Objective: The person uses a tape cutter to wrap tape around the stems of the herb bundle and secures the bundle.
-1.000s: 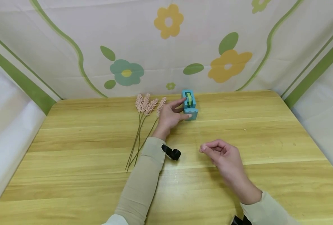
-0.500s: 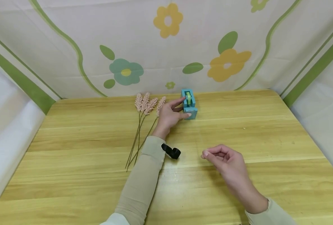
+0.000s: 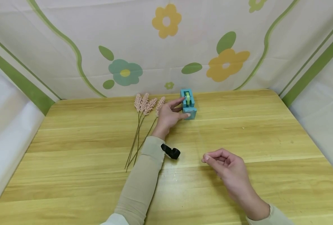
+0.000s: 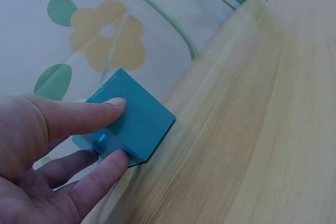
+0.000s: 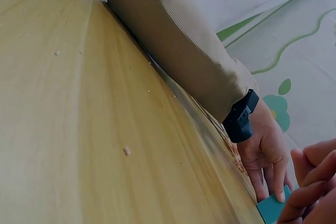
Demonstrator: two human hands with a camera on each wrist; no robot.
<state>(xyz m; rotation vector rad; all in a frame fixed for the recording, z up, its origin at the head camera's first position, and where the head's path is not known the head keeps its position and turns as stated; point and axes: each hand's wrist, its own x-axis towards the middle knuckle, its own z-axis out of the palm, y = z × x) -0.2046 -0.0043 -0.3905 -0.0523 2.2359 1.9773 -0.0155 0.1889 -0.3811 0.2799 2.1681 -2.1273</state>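
A teal tape dispenser [image 3: 189,113] with a green-rimmed roll [image 3: 187,98] stands near the table's back edge. My left hand [image 3: 169,116] grips it from the left, thumb on its front face. In the left wrist view, the thumb and fingers sit against the teal dispenser block [image 4: 142,119], by its toothed cutter [image 4: 104,86]. A faint clear strip of tape [image 3: 200,137] runs from the dispenser toward my right hand [image 3: 231,168]. That hand pinches the strip's end between thumb and forefinger, above the table.
Several pink flower stems [image 3: 138,131] lie left of the dispenser, one partly behind my left hand. A floral cloth [image 3: 166,50] hangs behind the wooden table [image 3: 71,187]. Small crumbs [image 5: 126,151] dot the tabletop in the right wrist view.
My right hand has moved toward me and slightly right, away from the dispenser, lengthening the clear tape strip. My left hand stays on the dispenser.
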